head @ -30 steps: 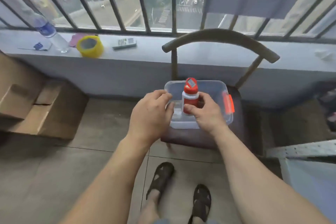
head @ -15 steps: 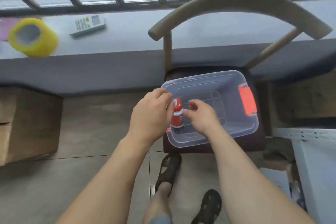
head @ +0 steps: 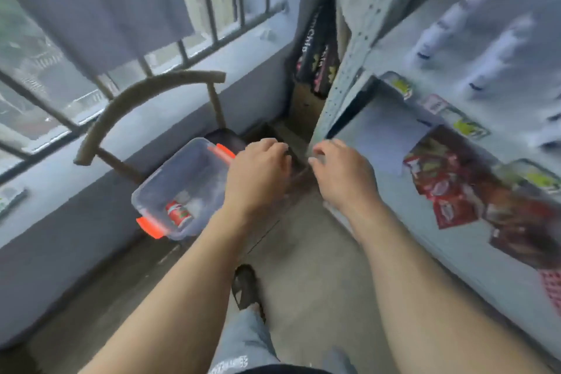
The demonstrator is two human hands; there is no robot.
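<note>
- Inside the box [head: 164, 171] on the chair [head: 145, 91], the red bottle [head: 178, 213] is sitting at the end nearest us.
- Just right of the box, we are holding our left hand [head: 258, 173] loosely curled, gripping nothing.
- Farther right of the box, our right hand [head: 340, 173] is hovering the same way, empty, beside the shelf [head: 379, 136].

Clear glossy plastic bin [head: 158, 191], orange plastic latches [head: 151, 227]; matt perforated metal shelf [head: 361, 48]; glossy foil packets [head: 440, 188].
</note>
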